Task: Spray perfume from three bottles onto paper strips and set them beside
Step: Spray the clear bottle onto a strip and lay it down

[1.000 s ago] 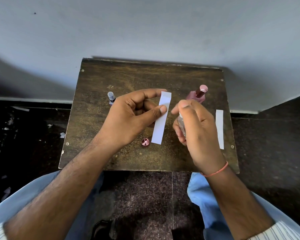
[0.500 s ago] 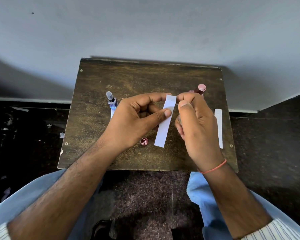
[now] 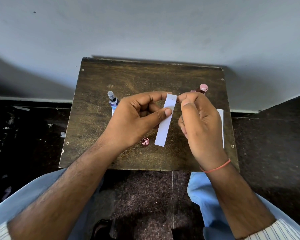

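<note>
Change: against the frame a second back, the right hand (image 3: pixel 200 129) has risen, and its fingertips now meet the top of the paper strip (image 3: pixel 165 119); the clear bottle seen in its grip then is no longer visible.
Paper strip: white, plain, faint specks near its top; held tilted above the wooden board (image 3: pixel 97 118), between the two hands.
Left hand (image 3: pixel 137 118): curled, thumb and forefinger pinching the strip's upper part.
Right hand: fingers curled inward; fingertips touch the strip's top edge; whether a bottle sits inside the palm cannot be told.
Blue-labelled bottle (image 3: pixel 112 100): upright, clear cap on, just beyond the left knuckles; contents not discernible.
Pink bottle (image 3: pixel 201 89): capped, just beyond the right fingertips.
Loose pink cap (image 3: pixel 145 141): on the board below the left thumb.
Second strip (image 3: pixel 221 125): flat on the board, partly hidden behind the right hand.
</note>
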Motion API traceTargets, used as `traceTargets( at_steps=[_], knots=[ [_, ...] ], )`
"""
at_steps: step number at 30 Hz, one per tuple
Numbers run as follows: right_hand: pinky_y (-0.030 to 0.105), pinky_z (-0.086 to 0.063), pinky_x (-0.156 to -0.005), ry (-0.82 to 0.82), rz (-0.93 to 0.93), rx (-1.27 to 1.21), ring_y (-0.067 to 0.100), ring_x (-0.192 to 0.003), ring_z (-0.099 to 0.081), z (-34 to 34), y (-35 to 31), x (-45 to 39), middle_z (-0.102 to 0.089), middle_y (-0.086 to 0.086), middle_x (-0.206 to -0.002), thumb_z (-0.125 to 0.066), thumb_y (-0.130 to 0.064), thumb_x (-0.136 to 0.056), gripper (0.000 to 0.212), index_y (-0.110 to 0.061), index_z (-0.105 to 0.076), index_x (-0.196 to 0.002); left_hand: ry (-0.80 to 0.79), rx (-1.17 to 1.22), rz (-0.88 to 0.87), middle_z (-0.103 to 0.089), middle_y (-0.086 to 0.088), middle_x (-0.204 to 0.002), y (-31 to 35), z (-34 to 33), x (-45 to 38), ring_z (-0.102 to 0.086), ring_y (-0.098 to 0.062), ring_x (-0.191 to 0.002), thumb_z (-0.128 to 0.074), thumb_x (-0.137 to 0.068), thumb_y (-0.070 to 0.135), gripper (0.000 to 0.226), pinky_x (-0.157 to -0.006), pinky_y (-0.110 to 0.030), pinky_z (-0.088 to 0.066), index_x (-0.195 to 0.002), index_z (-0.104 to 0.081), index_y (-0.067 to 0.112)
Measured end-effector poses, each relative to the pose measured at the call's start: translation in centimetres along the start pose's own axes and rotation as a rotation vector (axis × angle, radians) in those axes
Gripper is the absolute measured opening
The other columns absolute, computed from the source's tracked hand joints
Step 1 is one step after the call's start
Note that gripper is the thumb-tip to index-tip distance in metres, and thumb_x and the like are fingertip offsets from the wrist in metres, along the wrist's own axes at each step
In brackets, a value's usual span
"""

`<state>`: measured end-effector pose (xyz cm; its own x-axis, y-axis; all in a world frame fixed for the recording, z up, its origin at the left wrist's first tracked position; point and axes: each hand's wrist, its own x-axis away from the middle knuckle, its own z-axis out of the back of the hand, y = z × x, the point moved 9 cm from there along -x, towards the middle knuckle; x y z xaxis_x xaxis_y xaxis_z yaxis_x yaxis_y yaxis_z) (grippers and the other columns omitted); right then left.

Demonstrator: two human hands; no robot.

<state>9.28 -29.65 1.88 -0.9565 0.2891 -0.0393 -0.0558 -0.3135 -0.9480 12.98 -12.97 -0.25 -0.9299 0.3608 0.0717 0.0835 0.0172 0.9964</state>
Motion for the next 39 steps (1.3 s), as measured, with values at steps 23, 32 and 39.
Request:
traceTargets(
  at_steps=[23,32,39],
  knots=[
    [0.037,-0.04,-0.057,-0.037,-0.077,-0.082,0.017,-0.052,-0.051,-0.4,0.4,0.0,-0.052,-0.014,-0.053,-0.053,-0.055,-0.096,0.025,-0.04,-0.073,-0.099,-0.018,0.002,-0.025,-0.08,0.009,-0.082,0.2,0.1,-0.1,-0.079,-0.006,-0.08,-0.078,-0.097,0.006,0.036,-0.076,-0.027,-0.066,-0.13,-0.075,0.018],
    [0.033,-0.036,-0.055,-0.036,-0.105,-0.104,0.017,-0.054,-0.048,0.0,1.1,0.0,-0.049,-0.01,-0.055,-0.053,-0.051,-0.095,0.026,-0.035,-0.073,-0.102,-0.011,-0.003,-0.017,-0.081,0.008,-0.082,0.3,0.2,0.0,-0.079,-0.007,-0.08,-0.078,-0.097,0.007,0.035,-0.075,-0.025,-0.065,-0.131,-0.075,0.016],
    [0.025,-0.039,-0.05,-0.205,-0.146,-0.148,0.017,-0.061,-0.051,-0.2,1.5,-0.1,-0.054,-0.001,-0.065,-0.055,-0.06,-0.096,0.049,-0.014,-0.06,-0.109,0.014,-0.01,0.009,-0.082,0.005,-0.084,0.1,0.6,0.0,-0.08,-0.01,-0.082,-0.079,-0.096,0.008,0.035,-0.076,-0.026,-0.066,-0.13,-0.075,0.017]
  ],
)
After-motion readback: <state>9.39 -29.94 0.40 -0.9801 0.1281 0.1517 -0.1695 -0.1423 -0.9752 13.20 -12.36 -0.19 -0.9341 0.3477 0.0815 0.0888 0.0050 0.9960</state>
